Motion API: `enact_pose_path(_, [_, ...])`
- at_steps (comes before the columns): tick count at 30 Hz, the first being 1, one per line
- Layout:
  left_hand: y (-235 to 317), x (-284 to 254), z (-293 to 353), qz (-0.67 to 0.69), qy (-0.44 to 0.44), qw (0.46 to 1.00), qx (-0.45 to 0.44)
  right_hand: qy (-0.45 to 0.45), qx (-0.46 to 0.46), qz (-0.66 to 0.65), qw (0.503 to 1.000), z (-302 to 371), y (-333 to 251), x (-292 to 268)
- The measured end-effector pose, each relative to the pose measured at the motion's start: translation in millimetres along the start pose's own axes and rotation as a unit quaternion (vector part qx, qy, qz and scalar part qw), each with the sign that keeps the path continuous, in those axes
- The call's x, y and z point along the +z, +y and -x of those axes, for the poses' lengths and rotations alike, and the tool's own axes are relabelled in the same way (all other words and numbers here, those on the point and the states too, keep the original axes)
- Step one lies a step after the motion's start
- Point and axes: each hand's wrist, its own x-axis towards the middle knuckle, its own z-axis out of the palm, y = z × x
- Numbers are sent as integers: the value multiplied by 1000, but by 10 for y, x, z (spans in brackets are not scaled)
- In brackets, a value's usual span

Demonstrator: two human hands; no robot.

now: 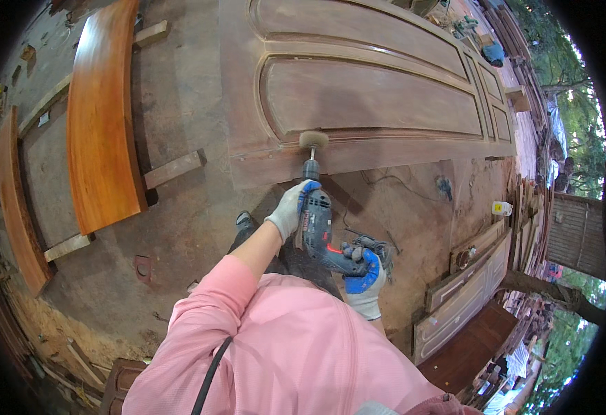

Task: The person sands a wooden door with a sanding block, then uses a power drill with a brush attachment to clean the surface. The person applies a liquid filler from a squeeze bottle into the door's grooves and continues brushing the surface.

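Observation:
A dark power drill [316,225] with a red switch points away from me, a round tan buffing wheel [313,140] in its chuck. The wheel meets the moulded near edge of a brown panelled wooden door [372,97] lying flat. My left hand [290,207], in a white glove with blue palm, wraps round the front of the drill just behind the chuck. Gloved the same way, my right hand [365,280] is closed on the rear handle. A bundled dark cord [375,249] hangs beside that handle.
To the left, a glossy orange-brown plank [102,124] and a narrower plank [19,207] rest on wooden bearers [175,169]. Another power tool [444,188] with a cable lies on the floor at right. Beyond stand a white jug [501,208] and leaning door panels [462,297].

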Motion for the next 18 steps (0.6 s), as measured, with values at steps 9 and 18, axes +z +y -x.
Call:
enact_pose_path(9, [257, -160, 74, 105, -46, 993, -22, 1, 25, 34, 999, -150, -69, 383])
enact_pose_path(18, [268, -155, -6, 132, -35, 989, -50, 2, 43, 60, 997, -293, -260, 530])
